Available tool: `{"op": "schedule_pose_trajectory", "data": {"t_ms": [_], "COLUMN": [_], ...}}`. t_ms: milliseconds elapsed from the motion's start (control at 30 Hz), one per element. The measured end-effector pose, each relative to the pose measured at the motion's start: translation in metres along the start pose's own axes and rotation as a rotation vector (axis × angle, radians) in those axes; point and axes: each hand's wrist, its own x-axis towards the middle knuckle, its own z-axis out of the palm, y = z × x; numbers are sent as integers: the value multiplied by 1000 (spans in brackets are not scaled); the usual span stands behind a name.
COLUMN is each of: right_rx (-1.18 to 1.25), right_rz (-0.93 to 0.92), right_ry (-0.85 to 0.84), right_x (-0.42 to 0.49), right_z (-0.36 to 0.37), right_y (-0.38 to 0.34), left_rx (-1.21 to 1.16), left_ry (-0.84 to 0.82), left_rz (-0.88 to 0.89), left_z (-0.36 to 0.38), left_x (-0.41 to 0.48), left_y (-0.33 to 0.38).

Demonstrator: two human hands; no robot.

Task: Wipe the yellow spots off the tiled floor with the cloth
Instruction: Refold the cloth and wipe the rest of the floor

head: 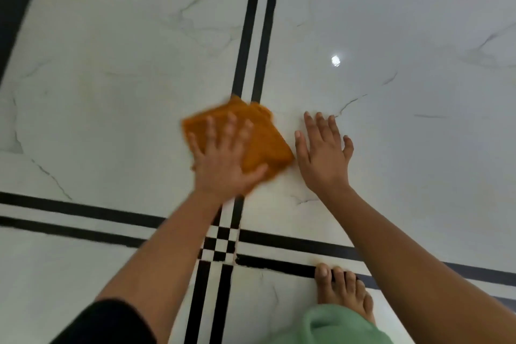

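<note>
Seen from above: left hand [223, 159] flat and spread, fingers splayed, palm pressed down on an orange cloth [259, 142], not clenched around it, merely pinning it to the tiled floor [111, 78]. Cloth folded, blurred at its edges, lying across the double black stripe [255, 36] between two white marble-look tiles, far corner touching the stripe pair, near corner tucked under the thumb. Right hand [324, 153] released, holding nothing, laid open on the right-hand tile just beside the cloth, fingers together and pointing away, thumb out to the side. Faint yellowish tint [282, 204] on the tile near both wrists, too pale to tell whether stain or reflection; no distinct yellow spots made out elsewhere. Small bright glare of a light [335, 60] on the right tile, well apart from the hands. Checkered crossing [219, 247] of black and white squares below the forearms. Bare foot [343, 293] planted at the lower stripe, toes touching the black line, a fold of green fabric [335, 324] over it. Dark sleeve [106, 324] on the left upper arm.
</note>
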Motion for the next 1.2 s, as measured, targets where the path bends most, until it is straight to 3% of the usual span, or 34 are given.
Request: {"op": "schedule_pose_trajectory", "data": {"t_ms": [67, 100, 133, 233, 300, 433, 467, 567, 633, 667, 800, 833, 900, 967, 1000, 1133, 1200], "right_rx": [-9, -8, -4, -13, -28, -41, -42, -91, -125, -129, -106, -110, -125, -147, -146, -88, -63], "right_rz": [-9, -8, -3, 3, -24, -39, -42, -55, -86, -100, -88, -88, -85, -88, -87, -33, -27], "right_ry": [13, 18, 20, 27, 17, 8, 7, -18, -32, -42, -48, -49, -36, -21, -19, -8, 11], "right_x": [-3, -3, -3, -3, -4, -8, -9, -9, -9, -9, -12, -13, -16, -17, -16, -18, -18], "right_z": [-1, -1, 0, 2, 2, -2, -2, 5, 9, 10, 10, 11, 15, 16, 15, 7, 6], "right_y": [2, 2, 0, -9, -11, -3, -4, -12, -15, -13, -5, -6, -9, -7, -4, 11, 7], "left_rx": [-102, -134, -149, -38, 27, -145, -163, -79, -1, 8, -160, -163, -102, -35, -18, -151, -131], "left_ry": [-6, -3, -2, -83, -89, -21, -14, -98, -109, -103, -38, -51, -93, -96, -94, -37, -50], "left_rz": [-356, -439, -412, -20, 70, -468, -512, -196, -6, -38, -539, -538, -327, -117, -96, -510, -423], "left_z": [-7, -7, -5, 6, 5, -3, -3, 4, 6, 5, -4, -3, 3, 7, 6, -3, -1], "left_x": [16, 10, -4, -54, -35, -12, -23, -67, -55, -43, -27, -38, -66, -66, -51, -18, -34], "left_y": [-11, -5, 8, 33, 11, -16, -7, 21, 1, -14, -28, -12, 21, 15, 1, -19, 5]}}
